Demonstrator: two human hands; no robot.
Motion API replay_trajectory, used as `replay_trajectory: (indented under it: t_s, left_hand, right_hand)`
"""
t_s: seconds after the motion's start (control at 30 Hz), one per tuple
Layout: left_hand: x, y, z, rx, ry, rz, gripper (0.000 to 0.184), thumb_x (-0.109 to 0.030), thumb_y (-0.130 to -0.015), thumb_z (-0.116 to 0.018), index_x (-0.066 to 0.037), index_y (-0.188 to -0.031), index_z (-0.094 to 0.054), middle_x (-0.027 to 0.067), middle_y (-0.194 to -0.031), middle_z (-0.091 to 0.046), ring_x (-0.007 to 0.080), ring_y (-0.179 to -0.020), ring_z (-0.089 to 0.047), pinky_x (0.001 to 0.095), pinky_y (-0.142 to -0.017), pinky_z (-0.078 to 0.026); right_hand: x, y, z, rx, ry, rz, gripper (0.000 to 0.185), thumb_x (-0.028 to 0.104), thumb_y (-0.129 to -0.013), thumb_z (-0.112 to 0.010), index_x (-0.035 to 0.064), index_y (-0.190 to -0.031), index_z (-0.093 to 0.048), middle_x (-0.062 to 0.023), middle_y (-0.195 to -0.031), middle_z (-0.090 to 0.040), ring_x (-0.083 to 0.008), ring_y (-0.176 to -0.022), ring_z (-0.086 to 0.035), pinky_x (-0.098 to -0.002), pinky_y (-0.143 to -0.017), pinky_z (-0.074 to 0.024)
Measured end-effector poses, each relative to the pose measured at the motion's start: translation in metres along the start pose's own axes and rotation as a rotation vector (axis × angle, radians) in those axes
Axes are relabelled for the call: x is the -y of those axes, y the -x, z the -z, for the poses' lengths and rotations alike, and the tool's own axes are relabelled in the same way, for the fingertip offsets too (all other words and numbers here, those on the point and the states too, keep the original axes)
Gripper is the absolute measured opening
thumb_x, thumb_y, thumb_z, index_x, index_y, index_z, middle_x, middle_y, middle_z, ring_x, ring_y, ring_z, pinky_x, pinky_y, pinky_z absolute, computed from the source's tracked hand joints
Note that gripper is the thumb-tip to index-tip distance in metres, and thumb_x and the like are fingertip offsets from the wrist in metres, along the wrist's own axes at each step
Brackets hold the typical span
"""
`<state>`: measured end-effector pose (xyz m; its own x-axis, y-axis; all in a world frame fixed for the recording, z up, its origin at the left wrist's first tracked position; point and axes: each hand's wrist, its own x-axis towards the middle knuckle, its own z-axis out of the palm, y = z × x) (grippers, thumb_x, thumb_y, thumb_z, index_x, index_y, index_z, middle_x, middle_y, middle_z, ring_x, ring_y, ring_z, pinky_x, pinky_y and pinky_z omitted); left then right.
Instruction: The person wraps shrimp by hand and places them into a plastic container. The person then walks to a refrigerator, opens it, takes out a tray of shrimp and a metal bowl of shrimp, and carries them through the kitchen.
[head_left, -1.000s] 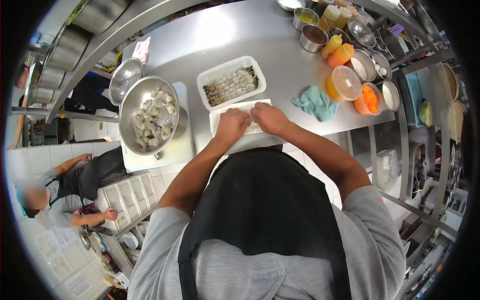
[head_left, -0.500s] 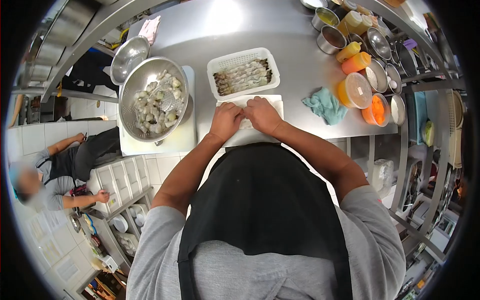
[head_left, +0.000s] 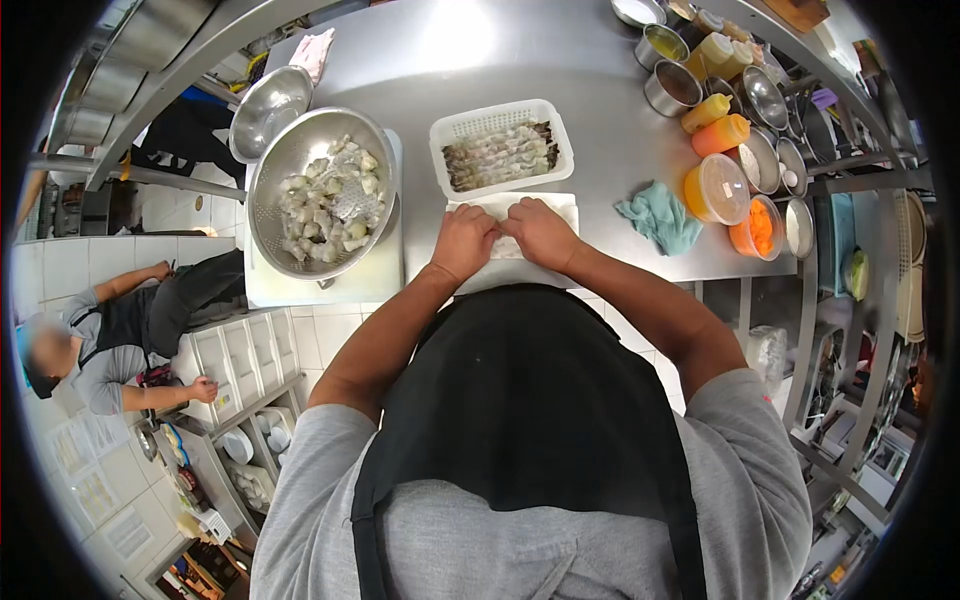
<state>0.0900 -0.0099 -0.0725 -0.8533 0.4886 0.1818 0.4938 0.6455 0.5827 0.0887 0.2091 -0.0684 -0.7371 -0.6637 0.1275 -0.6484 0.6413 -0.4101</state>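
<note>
My left hand (head_left: pixel 466 242) and my right hand (head_left: pixel 538 231) are close together over a white board (head_left: pixel 560 205) at the counter's front edge. The fingers of both are bent and pinched over something small that they hide. Just beyond them is a white perforated basket (head_left: pixel 500 116) holding rows of pale shrimp (head_left: pixel 500 158). Left of my hands a steel colander (head_left: pixel 262 195) with peeled shrimp (head_left: pixel 325 203) rests on a white cutting board (head_left: pixel 362 276).
A teal cloth (head_left: pixel 660 217) lies at right, beside an orange-filled tub (head_left: pixel 716 189) and sauce bottles (head_left: pixel 720 134). An empty steel bowl (head_left: pixel 270 112) stands behind the colander. Another person (head_left: pixel 120 335) is at far left, near white drawers (head_left: pixel 240 365).
The whole view has shifted, so the counter items appear farther right. My hands stay together over the white board with small finger movements. The other person's arm has shifted slightly.
</note>
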Motion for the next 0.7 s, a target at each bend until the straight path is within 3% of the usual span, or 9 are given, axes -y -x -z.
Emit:
replay_trajectory:
  t_s: [0.3, 0.7]
  left_hand:
    - [0.007, 0.018, 0.015, -0.050, -0.015, 0.031, 0.009, -0.015, -0.085, -0.078, -0.014, -0.094, -0.077, 0.0041, -0.094, -0.070, 0.0299, -0.104, -0.063, 0.0475, -0.089, -0.046]
    - [0.006, 0.018, 0.014, -0.030, 0.000, 0.060, 0.011, -0.010, -0.081, -0.078, -0.014, -0.090, -0.074, 0.0029, -0.093, -0.068, 0.0290, -0.105, -0.062, 0.0475, -0.088, -0.041]
  right_hand:
    - [0.023, 0.001, 0.011, -0.157, -0.052, -0.108, 0.013, 0.019, -0.094, -0.069, 0.0109, -0.103, -0.074, -0.0076, -0.100, -0.064, -0.0308, -0.107, -0.060, -0.0468, -0.095, -0.0461]
    - [0.034, -0.009, -0.017, -0.169, -0.102, -0.200, 0.005, 0.016, -0.091, -0.067, 0.0110, -0.091, -0.069, -0.0085, -0.097, -0.064, -0.0323, -0.100, -0.061, -0.0483, -0.087, -0.0469]
